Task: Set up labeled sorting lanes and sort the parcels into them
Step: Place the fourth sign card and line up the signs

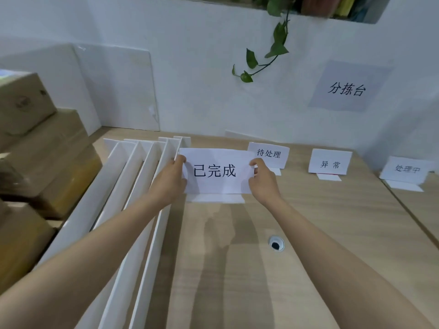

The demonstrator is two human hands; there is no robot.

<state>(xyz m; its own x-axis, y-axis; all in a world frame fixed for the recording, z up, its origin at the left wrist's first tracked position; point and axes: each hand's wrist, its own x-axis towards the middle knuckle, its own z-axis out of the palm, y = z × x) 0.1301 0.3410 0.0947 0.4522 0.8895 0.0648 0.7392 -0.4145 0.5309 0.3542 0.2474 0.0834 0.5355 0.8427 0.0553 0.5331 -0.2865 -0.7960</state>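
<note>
Held card: the "已完成" label card (215,170) stood upright at the desk's left-centre, its folded foot flap lying on the wood in front.
Left hand: the left hand (172,179) pinched the card's left edge, thumb near the top corner.
Right hand: the right hand (262,179) pinched the right edge, fingers curled round it.
Row of cards: "待处理" (269,154) stood just behind the held card's right corner, with "异常" (330,162) and "处理中" (406,169) further right, well apart from each other.
Left edge: white divider boards (123,198) lay packed side by side, touching the card's left side; beyond them were stacked cardboard boxes (35,150).
Open room: bare desk (308,233) ran from the cards toward the person, broken only by a cable hole (276,243).
Right edge: a seam crossed the desk below "处理中".
Back edge: the wall carried a "分拣台" sign (346,87).
</note>
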